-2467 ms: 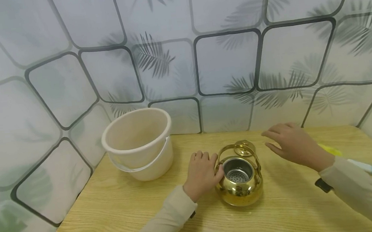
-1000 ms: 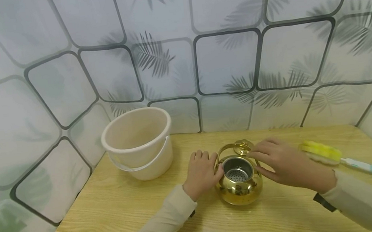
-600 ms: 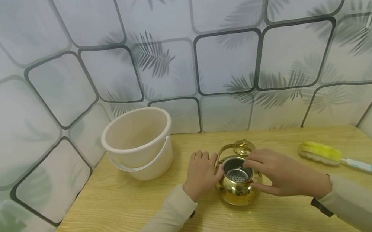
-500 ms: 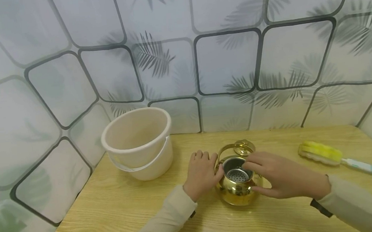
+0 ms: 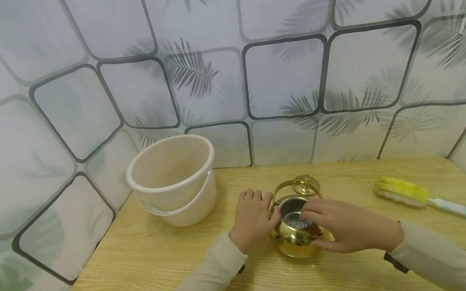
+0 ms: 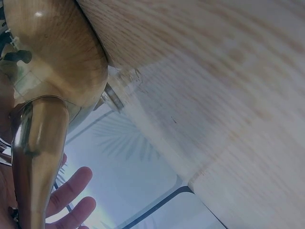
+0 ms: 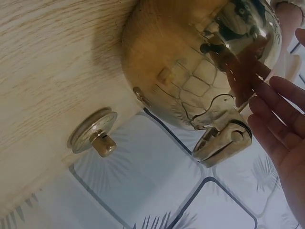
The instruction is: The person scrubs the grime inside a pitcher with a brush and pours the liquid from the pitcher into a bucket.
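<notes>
A shiny gold kettle point(image 5: 299, 247) stands on the wooden table, with a steel strainer point(image 5: 294, 220) showing in its mouth. My left hand point(image 5: 253, 218) holds the kettle's left side, thumb by the rim. In the left wrist view the spout point(image 6: 40, 152) passes between this hand's parts, several fingertips showing beyond it. My right hand point(image 5: 346, 226) is over the kettle's right side, fingertips at the strainer's opening and thumb lower, outside the body. The right wrist view shows its fingers point(image 7: 276, 114) extended beside the kettle near the handle joint point(image 7: 226, 140).
The gold lid point(image 5: 305, 184) lies behind the kettle, its knob up. A white bucket point(image 5: 174, 188) with a lowered handle stands at the back left. To the right lies a brush point(image 5: 401, 191) with a yellow sponge head and a white and teal handle. A patterned wall closes the back.
My right hand has come in from the right, down over the kettle, and its fingertips have edged further across the strainer's opening. The left hand has stayed in place.
</notes>
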Demonstrator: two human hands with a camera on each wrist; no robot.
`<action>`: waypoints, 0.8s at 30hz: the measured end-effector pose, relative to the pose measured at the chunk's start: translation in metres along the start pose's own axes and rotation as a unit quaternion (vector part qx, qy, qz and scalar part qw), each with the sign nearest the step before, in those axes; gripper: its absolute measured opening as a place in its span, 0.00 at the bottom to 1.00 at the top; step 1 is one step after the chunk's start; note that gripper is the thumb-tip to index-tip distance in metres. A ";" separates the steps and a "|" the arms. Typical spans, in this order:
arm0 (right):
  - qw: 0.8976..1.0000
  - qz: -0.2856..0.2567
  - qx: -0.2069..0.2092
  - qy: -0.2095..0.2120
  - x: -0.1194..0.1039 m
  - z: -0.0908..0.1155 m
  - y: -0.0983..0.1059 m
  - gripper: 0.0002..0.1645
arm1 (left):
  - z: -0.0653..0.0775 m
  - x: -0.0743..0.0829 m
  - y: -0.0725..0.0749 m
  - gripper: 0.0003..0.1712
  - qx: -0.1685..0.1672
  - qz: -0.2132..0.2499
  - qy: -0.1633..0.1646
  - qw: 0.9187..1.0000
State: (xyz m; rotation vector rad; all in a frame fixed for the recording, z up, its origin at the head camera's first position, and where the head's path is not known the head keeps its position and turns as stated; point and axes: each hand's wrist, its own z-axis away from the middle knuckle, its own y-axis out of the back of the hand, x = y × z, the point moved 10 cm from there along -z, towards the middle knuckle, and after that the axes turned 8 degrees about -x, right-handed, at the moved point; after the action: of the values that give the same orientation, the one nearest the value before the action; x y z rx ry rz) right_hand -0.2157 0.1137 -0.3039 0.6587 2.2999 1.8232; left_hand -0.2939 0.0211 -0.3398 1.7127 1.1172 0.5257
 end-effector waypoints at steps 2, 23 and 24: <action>1.000 -0.001 0.001 0.004 0.000 0.000 -0.002 0.28 | 0.000 0.000 -0.001 0.13 -0.002 0.001 -0.001 1.000; 0.993 -0.062 -0.091 -0.032 0.013 -0.013 -0.030 0.13 | 0.000 0.000 -0.002 0.14 -0.006 0.000 0.004 1.000; 0.994 -0.063 -0.090 -0.029 0.012 -0.013 -0.030 0.13 | 0.000 0.000 -0.002 0.14 -0.006 0.001 0.004 1.000</action>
State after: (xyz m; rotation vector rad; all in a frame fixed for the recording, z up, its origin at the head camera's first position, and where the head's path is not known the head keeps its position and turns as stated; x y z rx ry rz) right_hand -0.2392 0.1018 -0.3265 0.5191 2.0597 1.8967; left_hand -0.2950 0.0210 -0.3414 1.7029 1.1158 0.5404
